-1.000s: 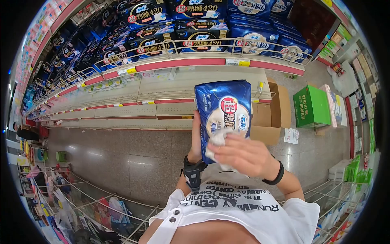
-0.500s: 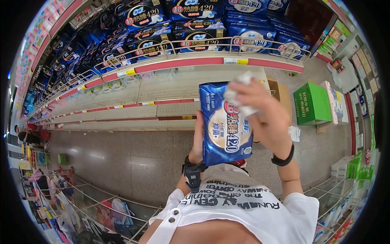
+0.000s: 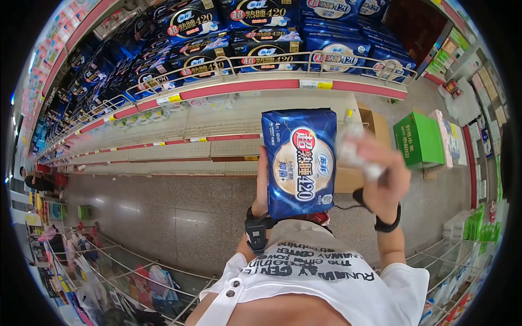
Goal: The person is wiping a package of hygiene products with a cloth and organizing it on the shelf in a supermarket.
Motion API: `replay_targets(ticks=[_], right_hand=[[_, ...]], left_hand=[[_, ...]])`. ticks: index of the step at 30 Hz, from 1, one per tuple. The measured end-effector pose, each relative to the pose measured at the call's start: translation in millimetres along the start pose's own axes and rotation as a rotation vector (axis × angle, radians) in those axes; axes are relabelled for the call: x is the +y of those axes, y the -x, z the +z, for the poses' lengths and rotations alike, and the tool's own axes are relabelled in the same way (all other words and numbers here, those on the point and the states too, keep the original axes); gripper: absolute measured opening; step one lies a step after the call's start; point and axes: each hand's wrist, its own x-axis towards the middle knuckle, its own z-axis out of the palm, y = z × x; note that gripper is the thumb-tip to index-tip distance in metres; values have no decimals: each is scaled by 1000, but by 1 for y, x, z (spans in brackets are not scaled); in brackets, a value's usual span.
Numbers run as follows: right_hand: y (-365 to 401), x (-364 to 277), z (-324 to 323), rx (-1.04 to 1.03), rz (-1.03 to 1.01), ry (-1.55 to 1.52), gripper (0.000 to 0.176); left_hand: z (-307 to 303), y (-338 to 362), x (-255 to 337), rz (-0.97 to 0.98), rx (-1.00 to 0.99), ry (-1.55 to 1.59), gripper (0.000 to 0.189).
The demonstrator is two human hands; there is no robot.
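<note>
One held pack (image 3: 302,163), one white cloth (image 3: 350,153), one green box (image 3: 417,139), one carton (image 3: 376,127).

Most of the left hand (image 3: 262,187) is hidden behind the blue pack (image 3: 300,163); only its thumb side shows along the pack's edge. The right hand (image 3: 383,182) and the white cloth (image 3: 352,153) it holds are smeared by blur, so the fingers cannot be told apart. The cardboard box (image 3: 375,127) is partly covered by both. The price labels (image 3: 318,83) are too small to read.
</note>
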Motion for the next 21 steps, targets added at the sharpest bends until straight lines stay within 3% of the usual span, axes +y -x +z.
replay_targets(ticks=[4, 6, 11, 14, 16, 17, 19, 20, 21], right_hand=[[-16, 16, 18, 49, -30, 47, 36], [-6, 16, 28, -62, -168, 142, 35], [43, 9, 32, -241, -131, 20, 35], [55, 9, 22, -375, -12, -170, 36], [55, 13, 11, -149, 117, -102, 32], [46, 9, 9, -148, 124, -102, 32], [22, 0, 9, 287, 648, -181, 27], [22, 0, 12, 293, 647, -180, 27], [23, 2, 16, 95, 652, -172, 36]], left_hand=[[-5, 0, -5, -8, 6, 87, 77], [-2, 4, -1, 1, 33, 69, 76], [-8, -1, 8, 70, -87, -38, 77], [-3, -1, 6, 111, -61, 56, 77], [11, -1, 4, 185, 54, -168, 76], [14, 2, 2, 195, 79, -210, 77], [20, 2, 0, 211, 97, -269, 77], [23, -1, -3, 218, 91, -287, 77], [29, -4, -6, 260, 89, -357, 78]])
